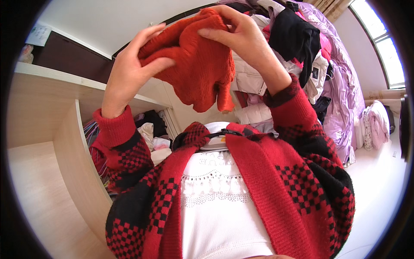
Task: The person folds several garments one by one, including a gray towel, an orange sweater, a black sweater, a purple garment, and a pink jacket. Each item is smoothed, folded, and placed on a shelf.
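Note:
An orange-red knitted garment [202, 61] hangs between my two raised hands, bunched at its top and loose below. My left hand [132, 66] grips its left side, with the thumb in front and the fingers behind the fabric. On the upper right, my right hand [237, 34] pinches the knit between thumb and fingers. The garment's lower edge hangs free, with a narrow part dangling at the right. Its full shape cannot be told because it is folded.
Clothes, among them a black garment [292, 39] and a white padded jacket [247, 76], are heaped on a bed with a lilac cover [341, 94]. At the left stands an open wooden cabinet [69, 142] with clothes inside. Folded bedding [378, 124] lies far right.

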`<state>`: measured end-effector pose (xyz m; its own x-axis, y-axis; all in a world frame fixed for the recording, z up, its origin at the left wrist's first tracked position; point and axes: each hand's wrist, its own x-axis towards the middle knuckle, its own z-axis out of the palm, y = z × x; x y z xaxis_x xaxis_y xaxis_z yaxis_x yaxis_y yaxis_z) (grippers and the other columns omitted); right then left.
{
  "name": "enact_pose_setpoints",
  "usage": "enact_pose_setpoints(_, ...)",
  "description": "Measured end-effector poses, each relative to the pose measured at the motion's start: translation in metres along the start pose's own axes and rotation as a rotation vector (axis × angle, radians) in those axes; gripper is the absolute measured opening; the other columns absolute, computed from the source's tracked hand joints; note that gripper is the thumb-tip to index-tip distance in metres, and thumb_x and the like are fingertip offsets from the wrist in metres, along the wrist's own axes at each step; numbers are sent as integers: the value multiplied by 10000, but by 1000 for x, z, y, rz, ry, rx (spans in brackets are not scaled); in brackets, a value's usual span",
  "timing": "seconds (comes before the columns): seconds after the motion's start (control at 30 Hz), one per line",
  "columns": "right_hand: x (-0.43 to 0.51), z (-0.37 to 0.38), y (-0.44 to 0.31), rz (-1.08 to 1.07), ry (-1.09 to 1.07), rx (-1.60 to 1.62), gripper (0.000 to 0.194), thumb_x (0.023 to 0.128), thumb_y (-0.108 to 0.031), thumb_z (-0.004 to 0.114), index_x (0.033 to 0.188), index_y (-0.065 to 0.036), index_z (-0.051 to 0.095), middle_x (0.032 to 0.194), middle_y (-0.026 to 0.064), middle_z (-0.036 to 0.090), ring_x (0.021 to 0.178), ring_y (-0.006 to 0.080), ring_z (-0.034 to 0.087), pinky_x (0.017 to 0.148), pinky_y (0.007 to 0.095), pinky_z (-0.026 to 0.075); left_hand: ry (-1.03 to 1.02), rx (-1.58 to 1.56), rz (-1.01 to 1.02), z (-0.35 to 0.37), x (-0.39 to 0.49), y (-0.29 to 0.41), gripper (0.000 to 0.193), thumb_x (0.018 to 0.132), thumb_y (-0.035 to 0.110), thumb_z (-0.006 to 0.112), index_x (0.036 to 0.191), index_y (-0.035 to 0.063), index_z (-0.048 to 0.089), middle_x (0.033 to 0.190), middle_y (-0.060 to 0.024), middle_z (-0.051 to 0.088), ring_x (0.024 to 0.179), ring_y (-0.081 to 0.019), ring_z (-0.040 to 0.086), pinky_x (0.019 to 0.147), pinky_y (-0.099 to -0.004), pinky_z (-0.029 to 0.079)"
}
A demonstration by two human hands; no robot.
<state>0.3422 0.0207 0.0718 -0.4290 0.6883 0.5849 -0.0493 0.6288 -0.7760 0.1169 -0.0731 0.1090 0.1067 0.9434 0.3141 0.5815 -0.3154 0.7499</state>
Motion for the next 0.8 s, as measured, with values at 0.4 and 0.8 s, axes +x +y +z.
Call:
enact_pose_setpoints(0.4,-2,9,0,-7,-113,-35,476,772,-297,813,1103,-9,628,917,121,678,832,168,635,733,294,510,-123,99,3,31,38,3,428,805,205,760,1166,28,615,963,-83,702,850,-180,666,795,-307,525)
enact_pose_setpoints(0.8,-74,-22,106,369,-522,-29,428,800,-326,770,1112,-61,649,974,73,617,914,201,564,809,321,446,-126,-37,-50,-56,54,64,366,845,69,690,1194,-23,628,1043,-57,689,929,-119,640,861,-243,483)
